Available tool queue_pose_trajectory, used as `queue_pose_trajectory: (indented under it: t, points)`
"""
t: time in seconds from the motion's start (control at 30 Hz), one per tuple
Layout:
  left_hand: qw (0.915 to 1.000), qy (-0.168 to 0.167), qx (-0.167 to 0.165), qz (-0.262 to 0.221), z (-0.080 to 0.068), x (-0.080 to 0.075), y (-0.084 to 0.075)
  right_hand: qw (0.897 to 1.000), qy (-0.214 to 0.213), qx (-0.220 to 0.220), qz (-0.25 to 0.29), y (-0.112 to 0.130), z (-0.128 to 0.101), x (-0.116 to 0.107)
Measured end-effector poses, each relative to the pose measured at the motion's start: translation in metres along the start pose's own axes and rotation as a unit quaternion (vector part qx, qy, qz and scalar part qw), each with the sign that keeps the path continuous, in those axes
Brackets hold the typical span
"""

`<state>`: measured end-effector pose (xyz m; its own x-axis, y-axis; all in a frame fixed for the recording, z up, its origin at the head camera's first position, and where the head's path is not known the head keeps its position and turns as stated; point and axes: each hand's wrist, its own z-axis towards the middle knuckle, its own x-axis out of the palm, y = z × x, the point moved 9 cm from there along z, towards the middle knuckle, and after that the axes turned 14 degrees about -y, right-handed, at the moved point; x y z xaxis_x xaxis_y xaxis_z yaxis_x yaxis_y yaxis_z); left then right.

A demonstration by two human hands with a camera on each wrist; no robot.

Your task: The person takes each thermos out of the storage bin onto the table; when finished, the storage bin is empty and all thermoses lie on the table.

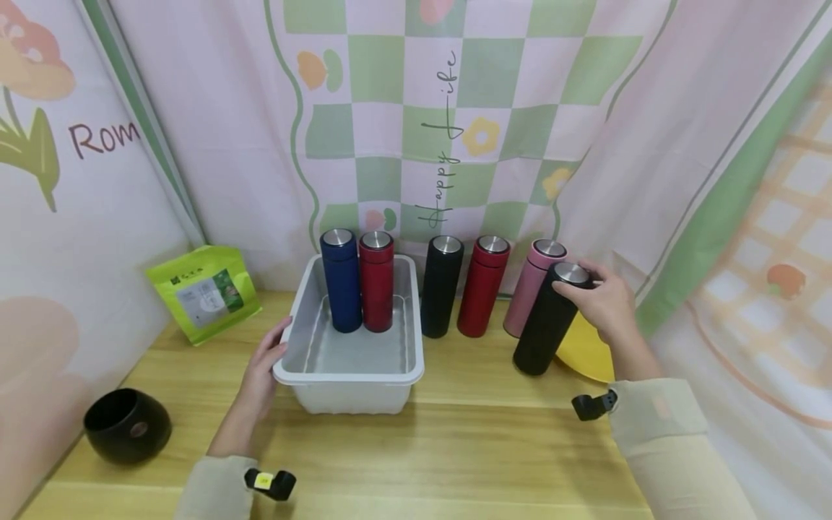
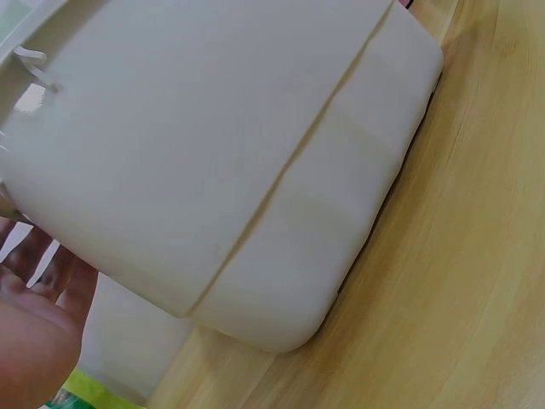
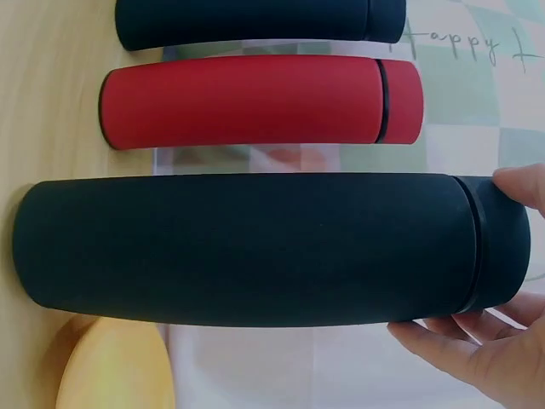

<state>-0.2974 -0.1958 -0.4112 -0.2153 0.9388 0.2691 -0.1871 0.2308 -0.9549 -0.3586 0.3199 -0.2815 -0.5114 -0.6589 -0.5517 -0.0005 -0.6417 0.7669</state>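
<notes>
Thumb and fingers of the right hand (image 1: 607,300) grip between them the upper end of a tall black cylindrical bottle (image 1: 546,325), which has a silvery metal disc on its top. This bottle is tilted, with the top leaning to the right, over the right part of a pale wooden table (image 1: 455,462); whether its base touches the wood, I cannot tell. Left hand (image 1: 260,365) touches the left side of a light grey plastic tub (image 1: 351,397) near the rim, but I cannot tell whether its fingers are curled round this rim. Inside the tub, towards its far end, a dark blue cylindrical bottle (image 1: 341,282) and a red cylindrical bottle (image 1: 378,289) stand upright, side by side. To the right of the tub there is a row of three other bottles: a matte black bottle (image 1: 442,289) just beside the tub, then a bright red bottle (image 1: 483,289), then a pink bottle (image 1: 528,292), which the gripped bottle partly covers from the head view. Behind the gripped bottle and the right hand, a flat yellow object with a curved edge (image 1: 588,347) is partly visible. On the left of the table, a round black cup (image 1: 130,430) stands nearest to the viewer, and farther back a bright green packet (image 1: 208,292) stands by the pale cloth.
</notes>
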Motion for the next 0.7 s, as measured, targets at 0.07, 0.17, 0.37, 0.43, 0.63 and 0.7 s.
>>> queue_pose_trajectory:
  t: [0.07,0.17,0.37,0.43,0.63,0.7]
  points:
    - [1.0,0.0,-0.003,0.002,0.001,0.0,0.0,1.0,-0.002,-0.002,-0.002,-0.001,0.001,0.0]
    - [1.0,0.0,-0.006,0.003,0.001,0.0,0.001,1.0,-0.006,-0.003,-0.005,-0.003,0.001,-0.001]
    - [1.0,0.006,-0.005,0.004,0.001,0.001,0.001,1.0,0.001,0.001,-0.007,-0.008,0.0,0.001]
    - [0.9999,0.006,-0.006,0.005,0.001,0.001,0.001,1.0,0.004,0.004,-0.007,-0.01,0.0,0.001]
    - [0.9999,0.003,-0.011,0.01,0.001,0.001,0.001,1.0,0.005,0.007,-0.001,-0.013,0.0,0.003]
    - [0.9998,0.003,-0.014,0.013,0.0,0.001,0.001,1.0,0.006,0.008,0.004,-0.013,0.0,0.003]
